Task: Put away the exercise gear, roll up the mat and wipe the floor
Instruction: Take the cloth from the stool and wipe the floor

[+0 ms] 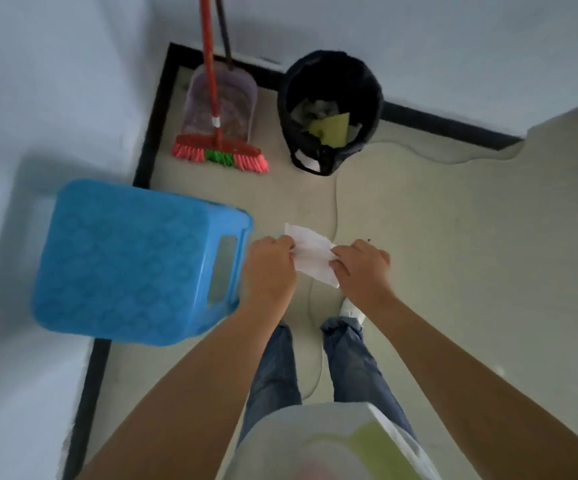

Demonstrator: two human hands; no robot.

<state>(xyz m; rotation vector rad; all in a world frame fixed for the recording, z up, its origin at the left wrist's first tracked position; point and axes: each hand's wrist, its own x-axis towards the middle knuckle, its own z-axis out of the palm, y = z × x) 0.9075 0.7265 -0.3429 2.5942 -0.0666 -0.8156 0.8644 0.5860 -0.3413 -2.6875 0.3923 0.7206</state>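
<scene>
by the wall, bin holding perhaps paper scraps

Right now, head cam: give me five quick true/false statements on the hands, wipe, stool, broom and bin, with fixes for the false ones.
1. Both hands, left and right, grip the white wipe. True.
2. The wipe lies flat on the floor. False: it is held up between the hands, above the floor.
3. The blue stool stands on the person's left. True.
4. The bin is empty. False: it holds crumpled scraps, one of them yellow-green.
5. The broom lies flat in the middle of the floor. False: it stands upright by the wall, in front of a dustpan.
</scene>
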